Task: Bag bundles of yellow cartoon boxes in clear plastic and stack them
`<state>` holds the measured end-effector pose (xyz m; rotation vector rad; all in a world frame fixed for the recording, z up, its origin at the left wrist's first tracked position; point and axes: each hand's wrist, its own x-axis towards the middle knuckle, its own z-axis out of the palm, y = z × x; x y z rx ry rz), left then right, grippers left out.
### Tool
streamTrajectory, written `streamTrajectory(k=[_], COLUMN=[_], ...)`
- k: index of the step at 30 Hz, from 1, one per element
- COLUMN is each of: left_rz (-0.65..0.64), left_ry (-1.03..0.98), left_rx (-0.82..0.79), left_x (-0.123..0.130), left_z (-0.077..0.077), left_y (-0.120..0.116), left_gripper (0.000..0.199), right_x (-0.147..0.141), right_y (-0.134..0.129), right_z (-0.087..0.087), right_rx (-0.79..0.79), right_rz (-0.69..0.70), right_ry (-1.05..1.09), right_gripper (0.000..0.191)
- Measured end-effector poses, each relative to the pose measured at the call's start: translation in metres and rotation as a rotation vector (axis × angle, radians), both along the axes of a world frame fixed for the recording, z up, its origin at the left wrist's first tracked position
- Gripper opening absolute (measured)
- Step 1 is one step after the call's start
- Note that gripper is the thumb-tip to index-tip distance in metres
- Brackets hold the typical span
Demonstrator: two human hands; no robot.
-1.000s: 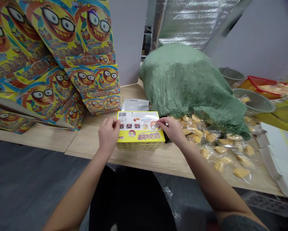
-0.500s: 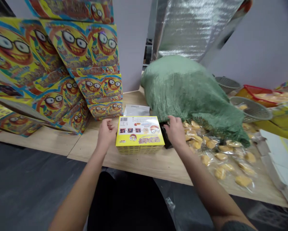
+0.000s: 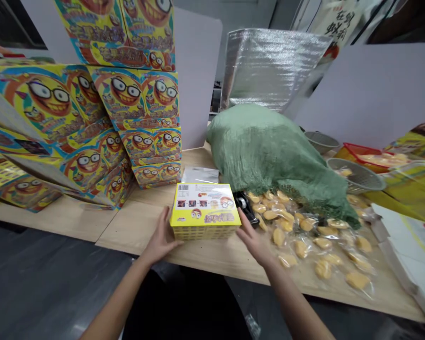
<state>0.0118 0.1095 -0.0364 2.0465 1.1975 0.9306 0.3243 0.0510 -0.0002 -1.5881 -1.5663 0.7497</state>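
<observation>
Since the previous frame, the left hand [image 3: 160, 242] and right hand [image 3: 255, 244] are being brought down to the near corners of a yellow printed carton [image 3: 205, 211]. The carton is being kept flat on a wood-topped bench [image 3: 122, 231], with a clear plastic pouch [image 3: 200, 175] lying just behind it. The left fingers [image 3: 170, 242] and right fingers [image 3: 243, 229] are being held open and spread, not clamped; whether they are touching the carton cannot be told. A black device [image 3: 244, 208], partly hidden, is lying just beside the carton's right edge, near bagged yellow biscuits [image 3: 297, 241] and a green mesh sack [image 3: 265, 156]. The paperboard walls are judged to be stiff enough for a light squeeze, although the glossy print may be slippery and the weight of any contents cannot be told. A hold low on the two opposite side faces is judged safest, as pinched corners may crush.
</observation>
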Motion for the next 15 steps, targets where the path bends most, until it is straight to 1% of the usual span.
streamTrajectory(k=[1, 2, 3, 4, 5, 7, 8, 9, 10, 11, 12, 13, 14, 15], left_rz=[-0.005, -0.004, 0.009, 0.030, 0.061, 0.143, 0.216, 0.265, 0.267, 0.233, 0.175, 0.104, 0.046, 0.017], left_ry=[-0.024, -0.026, -0.009, 0.023, 0.068, 0.183, 0.228, 0.261, 0.265, 0.241, 0.196, 0.134, 0.069, 0.008], left_rx=[-0.034, -0.059, -0.082, -0.104, -0.131, -0.192, -0.215, -0.228, -0.244, -0.269, -0.294, -0.320, -0.338, -0.338], left_x=[0.005, 0.009, 0.013, 0.015, 0.015, 0.011, 0.007, 0.002, -0.002, -0.007, -0.011, -0.015, -0.018, -0.020], left_z=[-0.002, 0.003, 0.013, 0.028, 0.047, 0.090, 0.109, 0.125, 0.135, 0.139, 0.136, 0.128, 0.116, 0.100], left_y=[-0.003, -0.006, -0.010, -0.014, -0.018, -0.023, -0.022, -0.020, -0.016, -0.012, -0.010, -0.010, -0.012, -0.017], left_gripper=[0.094, 0.084, 0.075, 0.068, 0.064, 0.064, 0.066, 0.067, 0.067, 0.067, 0.067, 0.067, 0.069, 0.074], right_x=[-0.006, -0.012, -0.018, -0.021, -0.022, -0.020, -0.017, -0.015, -0.013, -0.013, -0.014, -0.015, -0.018, -0.022], right_y=[0.001, 0.003, 0.005, 0.007, 0.009, 0.015, 0.018, 0.022, 0.026, 0.029, 0.030, 0.028, 0.024, 0.017], right_z=[-0.003, -0.002, 0.003, 0.013, 0.026, 0.058, 0.074, 0.087, 0.096, 0.100, 0.100, 0.095, 0.086, 0.075], right_rx=[0.016, 0.029, 0.028, 0.010, -0.023, -0.110, -0.145, -0.182, -0.237, -0.297, -0.349, -0.376, -0.356, -0.301], right_rz=[0.011, 0.012, -0.003, -0.024, -0.047, -0.056, -0.047, -0.021, 0.014, 0.059, 0.118, 0.181, 0.229, 0.270], right_ry=[0.079, 0.131, 0.153, 0.145, 0.109, -0.008, -0.057, -0.069, -0.041, 0.017, 0.096, 0.182, 0.255, 0.306], right_gripper=[0.067, 0.071, 0.072, 0.069, 0.063, 0.050, 0.045, 0.044, 0.045, 0.048, 0.051, 0.052, 0.051, 0.050])
